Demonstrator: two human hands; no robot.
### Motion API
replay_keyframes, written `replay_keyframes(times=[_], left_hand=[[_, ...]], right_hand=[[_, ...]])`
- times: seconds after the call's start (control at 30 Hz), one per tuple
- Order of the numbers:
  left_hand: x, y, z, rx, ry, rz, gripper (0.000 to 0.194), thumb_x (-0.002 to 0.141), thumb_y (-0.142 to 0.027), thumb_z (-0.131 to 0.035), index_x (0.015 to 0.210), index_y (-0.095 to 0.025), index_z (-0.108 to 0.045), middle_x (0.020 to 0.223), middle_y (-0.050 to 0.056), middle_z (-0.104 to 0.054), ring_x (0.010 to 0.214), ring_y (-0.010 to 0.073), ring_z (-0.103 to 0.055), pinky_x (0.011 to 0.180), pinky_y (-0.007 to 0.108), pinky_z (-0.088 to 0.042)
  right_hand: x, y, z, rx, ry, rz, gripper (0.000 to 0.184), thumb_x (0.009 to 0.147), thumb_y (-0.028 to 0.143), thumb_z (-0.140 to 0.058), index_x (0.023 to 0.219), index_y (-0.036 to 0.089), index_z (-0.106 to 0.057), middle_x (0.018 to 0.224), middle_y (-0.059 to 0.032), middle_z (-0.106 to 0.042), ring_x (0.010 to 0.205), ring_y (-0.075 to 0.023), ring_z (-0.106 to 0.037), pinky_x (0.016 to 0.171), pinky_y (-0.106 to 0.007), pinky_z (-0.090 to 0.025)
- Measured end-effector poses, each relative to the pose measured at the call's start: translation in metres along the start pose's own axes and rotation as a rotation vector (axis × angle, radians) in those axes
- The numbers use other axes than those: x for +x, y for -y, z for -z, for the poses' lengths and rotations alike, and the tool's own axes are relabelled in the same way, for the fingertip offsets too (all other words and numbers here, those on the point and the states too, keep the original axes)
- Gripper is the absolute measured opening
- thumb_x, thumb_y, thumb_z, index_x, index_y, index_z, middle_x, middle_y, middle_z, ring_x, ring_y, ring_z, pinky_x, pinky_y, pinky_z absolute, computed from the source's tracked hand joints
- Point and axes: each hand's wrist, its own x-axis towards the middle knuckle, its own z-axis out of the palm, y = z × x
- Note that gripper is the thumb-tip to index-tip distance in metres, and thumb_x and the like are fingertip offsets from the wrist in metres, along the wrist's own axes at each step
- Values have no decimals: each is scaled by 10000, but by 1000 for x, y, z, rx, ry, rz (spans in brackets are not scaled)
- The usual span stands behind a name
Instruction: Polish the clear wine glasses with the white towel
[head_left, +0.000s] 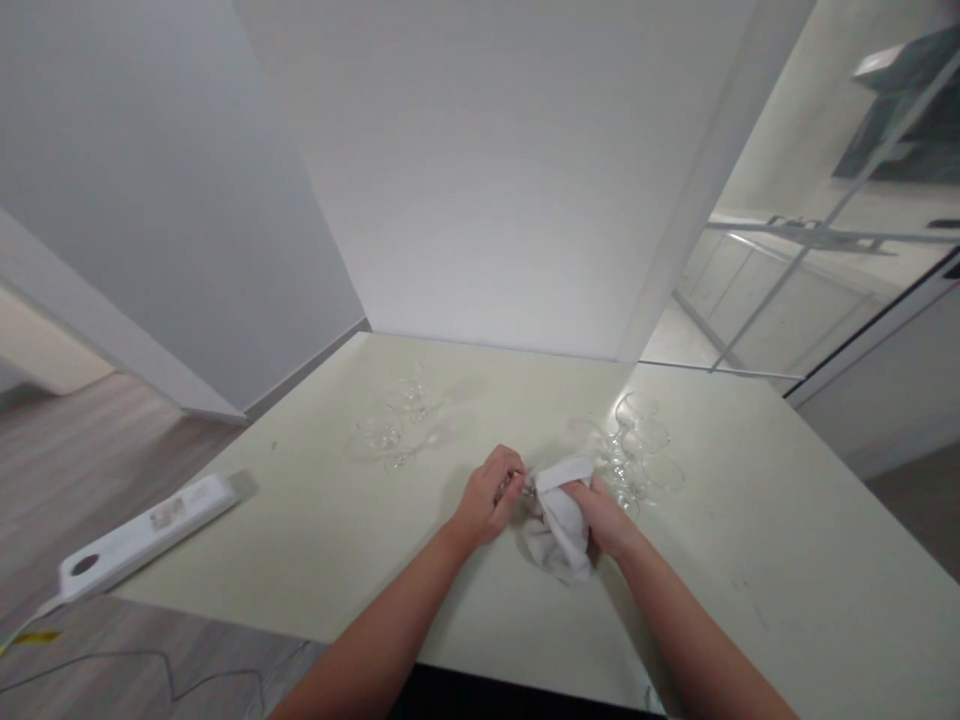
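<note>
Near the middle of the table, my left hand [487,498] is closed around a clear stemmed glass [529,490], of which only a small part shows between the fingers and the cloth. My right hand [604,516] grips a white cloth [559,535], bunched against the glass; the folds hide the rest of it. Just beyond my right hand stands a cluster of several clear stemmed glasses [646,437]. Farther to the left are two more stemmed glasses, a nearer one [380,432] and one behind it [413,396].
A pale table [315,540] reaches to a white wall [480,200]. On its left edge lies a white power strip [150,535], its cord running to the floor. A glass pane with metal bars [802,260] stands behind the table's right side.
</note>
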Motion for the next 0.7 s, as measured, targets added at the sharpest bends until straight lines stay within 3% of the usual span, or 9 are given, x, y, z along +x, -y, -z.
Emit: replay_keyframes(times=[0.07,0.17,0.27,0.37,0.5,0.57,0.63,0.7], left_hand=[[4,5,-2,-119,-36,107,392,916,-545,-445,1033,-203,-597,971,81,-575,807,183,-548,719,303,-455],[11,13,-8,-316,42,413,481,914,-617,-395,1038,-199,-598,905,48,-587,614,130,-512,508,237,-382],[12,17,-14,-334,100,558,458,927,-583,-401,924,-175,-608,701,-4,-542,529,109,-465,478,216,-344],[9,14,-12,-87,37,364,365,947,-469,-441,832,-164,-604,619,-17,-514,551,110,-470,539,222,-360],[0,9,-1,373,67,-208,214,926,-289,-504,775,-178,-608,643,9,-554,603,125,-492,578,248,-350],[-2,7,2,466,77,-392,158,904,-243,-529,783,-184,-611,645,16,-562,615,137,-495,580,261,-354],[-2,6,3,452,17,-406,105,890,-249,-555,828,-183,-608,685,30,-584,655,152,-517,615,275,-389],[2,6,2,368,-63,-304,135,881,-304,-580,915,-176,-607,814,66,-626,788,183,-566,724,305,-443]], right_hand=[[-1,3,1,-118,-47,222,401,691,410,-746,1005,180,-648,975,-73,-720,917,-256,-653,853,-378,-517],[-5,8,4,-291,-72,545,541,596,314,-818,1088,202,-622,1087,-90,-678,987,-272,-625,901,-381,-503],[-9,7,4,-334,-59,683,576,579,272,-821,1115,215,-620,1173,-105,-636,1052,-285,-610,936,-384,-498],[-7,3,2,-266,-50,578,582,554,277,-826,1093,190,-625,1072,-91,-684,977,-270,-640,883,-371,-522],[-2,-1,-1,-55,59,149,385,701,407,-745,996,173,-664,890,-66,-736,805,-230,-675,740,-336,-549],[-1,-1,-1,28,103,21,364,776,467,-680,997,178,-672,904,-69,-742,780,-220,-682,706,-325,-551],[-1,-1,0,25,109,53,354,771,464,-692,993,189,-676,929,-62,-742,802,-216,-682,721,-319,-550],[-2,-1,1,-39,67,183,356,711,403,-753,992,199,-674,931,-48,-741,842,-217,-674,772,-321,-545]])
